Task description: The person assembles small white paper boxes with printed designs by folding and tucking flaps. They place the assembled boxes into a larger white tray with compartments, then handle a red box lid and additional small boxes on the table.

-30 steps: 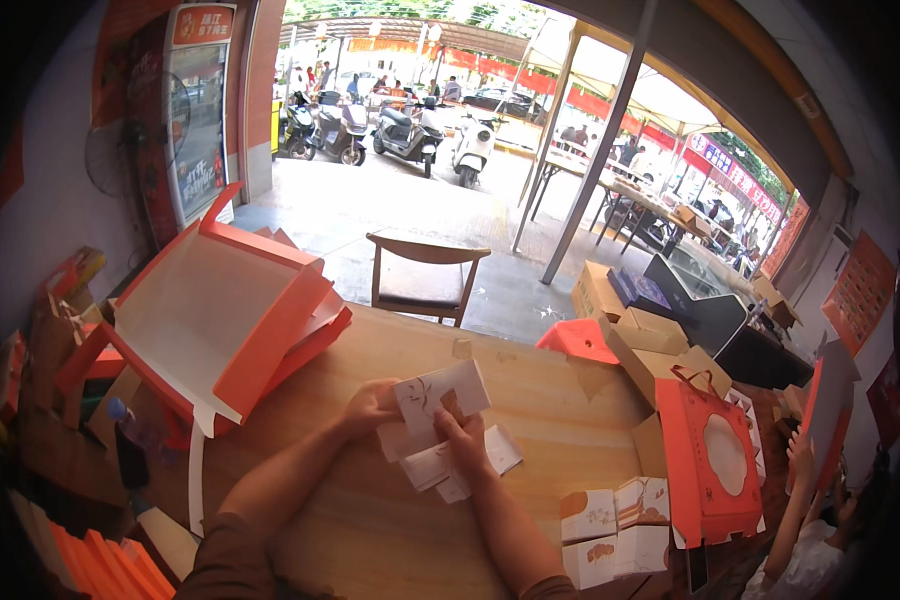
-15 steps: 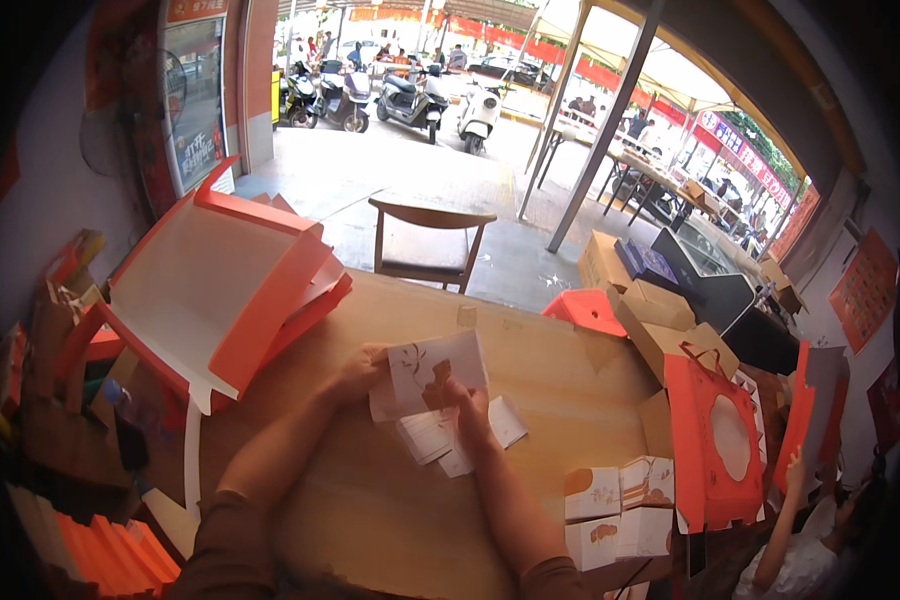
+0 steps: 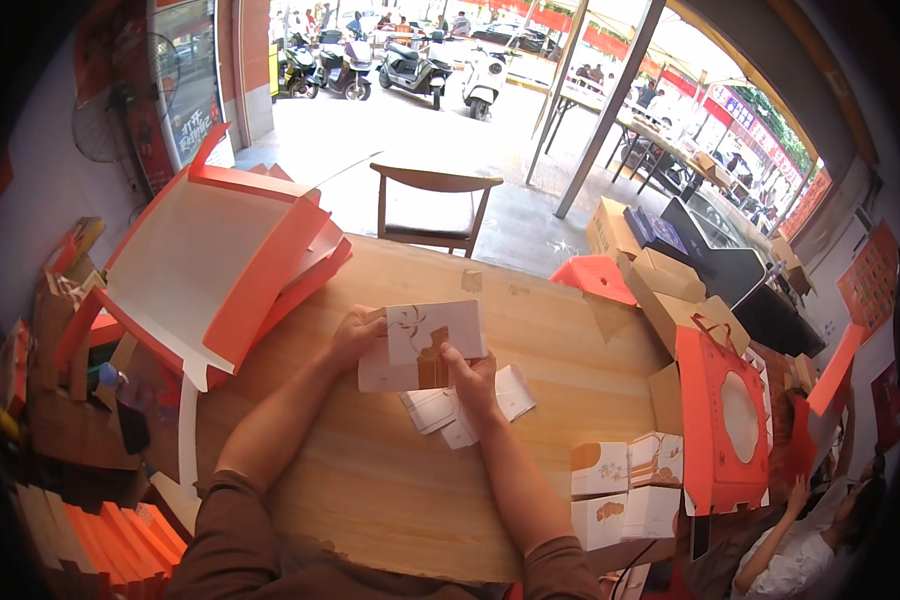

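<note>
A small white carton (image 3: pixel 406 345) with a brown printed pattern is held above the middle of the wooden table, one broad face toward me. My left hand (image 3: pixel 356 338) grips its left edge, the fingertips partly hidden behind it. On its right side my right hand (image 3: pixel 471 378) has the thumb pressed on the printed face and the fingers behind. Whether the carton is flat or partly folded out, I cannot tell. Beneath it on the table lie several white flattened cartons (image 3: pixel 513 391), partly covered by my right hand and wrist.
Several folded white boxes (image 3: pixel 626 488) stand at the table's right edge, beside a red gift box (image 3: pixel 722 430) with an oval window. A large open red-orange box (image 3: pixel 202 270) occupies the left side. Beyond the table stands a chair (image 3: pixel 434 208). At the lower right is another person (image 3: pixel 808 540).
Both hands have tilted the carton so its printed face sits more level and squarely toward me. My view has tipped slightly downward. The other person's raised hand and the red sheet near it have moved.
</note>
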The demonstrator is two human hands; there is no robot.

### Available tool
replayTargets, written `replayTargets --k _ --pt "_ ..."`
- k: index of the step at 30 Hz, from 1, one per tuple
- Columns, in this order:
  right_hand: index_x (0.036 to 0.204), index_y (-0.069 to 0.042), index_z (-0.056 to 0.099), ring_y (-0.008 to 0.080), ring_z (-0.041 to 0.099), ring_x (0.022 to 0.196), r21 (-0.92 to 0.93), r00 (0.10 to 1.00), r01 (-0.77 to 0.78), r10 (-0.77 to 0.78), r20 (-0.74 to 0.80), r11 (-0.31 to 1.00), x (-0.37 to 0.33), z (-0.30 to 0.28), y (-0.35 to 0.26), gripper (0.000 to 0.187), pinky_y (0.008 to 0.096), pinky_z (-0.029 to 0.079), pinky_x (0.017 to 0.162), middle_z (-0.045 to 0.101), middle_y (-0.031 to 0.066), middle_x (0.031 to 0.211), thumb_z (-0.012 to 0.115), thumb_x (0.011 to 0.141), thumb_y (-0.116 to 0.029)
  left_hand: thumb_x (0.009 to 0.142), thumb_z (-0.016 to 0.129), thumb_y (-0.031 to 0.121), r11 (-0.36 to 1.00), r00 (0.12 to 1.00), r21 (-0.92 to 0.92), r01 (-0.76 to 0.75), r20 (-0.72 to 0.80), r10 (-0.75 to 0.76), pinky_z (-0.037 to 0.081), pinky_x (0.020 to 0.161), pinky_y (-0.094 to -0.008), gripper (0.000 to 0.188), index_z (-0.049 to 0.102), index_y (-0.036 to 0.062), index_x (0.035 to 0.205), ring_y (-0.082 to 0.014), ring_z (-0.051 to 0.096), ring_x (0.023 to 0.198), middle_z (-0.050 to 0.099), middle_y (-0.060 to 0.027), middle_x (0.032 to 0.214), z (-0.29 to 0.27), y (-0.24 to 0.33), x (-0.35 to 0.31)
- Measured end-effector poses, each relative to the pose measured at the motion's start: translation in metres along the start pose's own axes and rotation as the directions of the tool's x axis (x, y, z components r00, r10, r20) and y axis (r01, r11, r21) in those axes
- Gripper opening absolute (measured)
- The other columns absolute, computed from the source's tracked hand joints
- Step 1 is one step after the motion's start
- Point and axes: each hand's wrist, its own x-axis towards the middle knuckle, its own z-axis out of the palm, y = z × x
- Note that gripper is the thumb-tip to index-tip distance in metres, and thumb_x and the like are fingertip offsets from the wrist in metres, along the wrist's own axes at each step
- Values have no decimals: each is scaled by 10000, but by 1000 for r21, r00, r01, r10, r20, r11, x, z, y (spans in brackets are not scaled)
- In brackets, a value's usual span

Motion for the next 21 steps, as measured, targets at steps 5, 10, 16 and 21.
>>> replayTargets --k 5,10,16,21 --pt "1238 21 681 162 693 986 -113 997 61 -66 -47 992 5 3 5 305 326 559 880 736 69 1088 755 1000 -155 1042 599 217 953 989 -285 99 131 -63 579 672 -277 318 765 -53 1062 -121 703 762 761 -82 924 -10 -3 1" --pt "1547 -61 483 161 680 1118 84 978 176 -165 -124 981 5 21 -8 540 326 586 939 696 98 1257 643 1033 -11 1015 690 206 984 990 -133 118 93 -106 601 741 -298 299 726 -38 1184 -141 719 843 764 -100 1025 0 6 -1" --pt "1635 -56 366 241 557 1376 225 982 52 -9 -190 973 4 17 -14 549 372 491 1116 538 169 1529 511 1108 -103 939 808 141 960 998 274 58 -14 -57 601 802 -302 372 702 23 1275 -133 719 921 763 -95 1087 19 31 1" --pt "1570 4 468 249 544 1404 -24 964 -1 -5 -264 1000 4 14 -16 483 351 466 1130 547 164 1544 448 1094 -82 903 842 179 894 981 425 139 66 -184 601 827 -324 437 694 47 1292 -147 727 928 769 -106 1118 13 37 7"
